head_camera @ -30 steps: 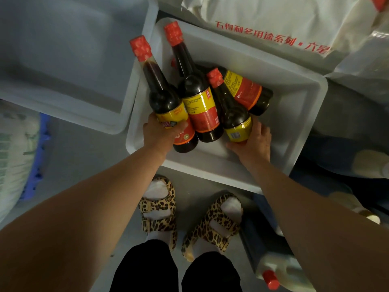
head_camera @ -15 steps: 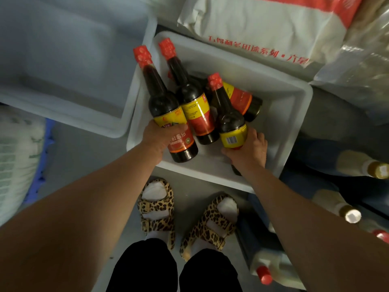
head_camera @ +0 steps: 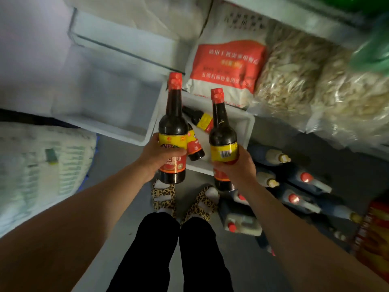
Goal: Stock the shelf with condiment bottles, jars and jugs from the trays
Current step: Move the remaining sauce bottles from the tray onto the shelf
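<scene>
My left hand (head_camera: 156, 153) grips a dark sauce bottle (head_camera: 173, 127) with a red cap and a yellow-red label, held upright above the white tray (head_camera: 245, 131). In my right hand (head_camera: 240, 167) is a second, similar bottle (head_camera: 222, 131), also upright, with a barcode facing me. Both bottles hang clear of the tray. Two more dark bottles stay in it: one (head_camera: 194, 147) near the front and one lying on its side (head_camera: 201, 120) further back.
An empty white tray (head_camera: 109, 127) sits to the left. Sacks (head_camera: 227, 66) and bags of dried goods (head_camera: 294, 81) fill the low shelf behind. Several jugs and bottles (head_camera: 299, 186) lie on the floor at right. A big sack (head_camera: 42, 169) stands left. My feet (head_camera: 183, 201) are below.
Both hands have lifted their bottles up and out of the tray, toward me. The view has risen and pulled back, showing the shelf's sacks and more floor bottles.
</scene>
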A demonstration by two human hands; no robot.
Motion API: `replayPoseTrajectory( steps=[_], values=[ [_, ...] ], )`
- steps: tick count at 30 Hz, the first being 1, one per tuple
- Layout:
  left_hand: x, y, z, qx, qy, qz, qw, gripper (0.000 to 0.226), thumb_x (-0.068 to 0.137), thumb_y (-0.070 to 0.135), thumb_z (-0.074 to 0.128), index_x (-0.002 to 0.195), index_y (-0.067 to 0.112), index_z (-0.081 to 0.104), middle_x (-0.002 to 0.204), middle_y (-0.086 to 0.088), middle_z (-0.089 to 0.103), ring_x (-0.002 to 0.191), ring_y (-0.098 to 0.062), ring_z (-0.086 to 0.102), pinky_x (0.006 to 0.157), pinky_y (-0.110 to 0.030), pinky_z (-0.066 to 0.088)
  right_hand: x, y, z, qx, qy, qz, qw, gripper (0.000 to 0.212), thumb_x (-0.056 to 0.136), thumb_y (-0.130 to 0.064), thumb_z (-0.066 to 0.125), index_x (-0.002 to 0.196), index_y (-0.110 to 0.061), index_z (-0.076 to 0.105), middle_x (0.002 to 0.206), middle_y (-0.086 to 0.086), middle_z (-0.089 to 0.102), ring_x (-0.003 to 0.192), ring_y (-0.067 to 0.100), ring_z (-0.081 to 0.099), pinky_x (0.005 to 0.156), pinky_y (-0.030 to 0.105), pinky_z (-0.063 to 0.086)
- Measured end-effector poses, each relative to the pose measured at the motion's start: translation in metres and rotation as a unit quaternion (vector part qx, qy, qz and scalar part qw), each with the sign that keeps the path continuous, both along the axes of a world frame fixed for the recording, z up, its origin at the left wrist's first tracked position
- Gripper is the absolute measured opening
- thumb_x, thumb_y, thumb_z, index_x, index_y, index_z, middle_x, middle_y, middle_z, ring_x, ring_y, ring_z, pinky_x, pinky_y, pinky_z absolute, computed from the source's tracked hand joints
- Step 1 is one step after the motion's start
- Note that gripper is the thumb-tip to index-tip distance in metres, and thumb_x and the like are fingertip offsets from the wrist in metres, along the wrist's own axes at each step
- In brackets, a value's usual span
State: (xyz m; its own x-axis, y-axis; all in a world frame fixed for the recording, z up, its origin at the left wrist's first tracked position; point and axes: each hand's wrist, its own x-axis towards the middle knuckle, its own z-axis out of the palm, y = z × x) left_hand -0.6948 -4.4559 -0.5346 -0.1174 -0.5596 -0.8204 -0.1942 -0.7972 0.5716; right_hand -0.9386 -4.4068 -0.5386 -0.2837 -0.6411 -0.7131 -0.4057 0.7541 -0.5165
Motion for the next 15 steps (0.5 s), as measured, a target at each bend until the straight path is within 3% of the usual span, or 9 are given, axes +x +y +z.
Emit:
replayPoseTrajectory(
  steps=[3,7,11,13,15],
  values=[
    [-0.006,0.001,0.071,-0.025,0.018,-0.005,1.000,0.064,0.068,0.012,0.086,0.124,0.023,0.058,0.107,-0.001,0.074,0.100,-0.018,0.070,0.089,-0.041,0.053,-0.003,0.005,0.076,-0.017,-0.059,-0.056,0.996,0.060,0.065,-0.021,0.091,0.112,-0.032,0.056,0.095,-0.014,0.065,0.085,0.000,0.061,0.074,0.024,0.051],
    [-0.009,-0.011,0.163,-0.059,0.052,-0.032,0.996,0.060,0.068,0.017,0.087,0.121,0.027,0.061,0.106,0.000,0.075,0.096,-0.015,0.072,0.092,-0.043,0.054,-0.003,0.011,0.172,-0.065,-0.158,-0.143,0.975,0.073,0.058,-0.014,0.094,0.122,-0.018,0.059,0.103,0.003,0.073,0.091,0.019,0.072,0.071,0.030,0.057],
    [-0.010,-0.036,0.254,-0.116,0.068,-0.083,0.987,0.068,0.055,0.033,0.090,0.117,0.027,0.063,0.106,-0.002,0.075,0.099,-0.021,0.072,0.096,-0.051,0.052,-0.004,0.013,0.258,-0.125,-0.227,-0.171,0.951,0.085,0.048,-0.026,0.093,0.123,-0.008,0.057,0.109,0.015,0.072,0.102,0.037,0.070,0.084,0.047,0.060],
    [-0.012,-0.049,0.302,-0.146,0.074,-0.093,0.982,0.068,0.054,0.033,0.090,0.116,0.026,0.063,0.103,-0.001,0.076,0.097,-0.020,0.073,0.096,-0.050,0.053,-0.003,0.012,0.300,-0.161,-0.262,-0.171,0.936,0.083,0.053,-0.020,0.093,0.125,-0.005,0.056,0.112,0.022,0.070,0.104,0.042,0.068,0.089,0.053,0.057],
    [-0.013,-0.063,0.350,-0.177,0.082,-0.106,0.975,0.073,0.050,0.036,0.091,0.117,0.027,0.063,0.104,0.000,0.076,0.097,-0.019,0.072,0.095,-0.048,0.054,-0.004,0.008,0.341,-0.205,-0.293,-0.166,0.919,0.072,0.060,-0.008,0.086,0.125,-0.004,0.056,0.113,0.025,0.069,0.099,0.039,0.069,0.084,0.048,0.059]
  ],
)
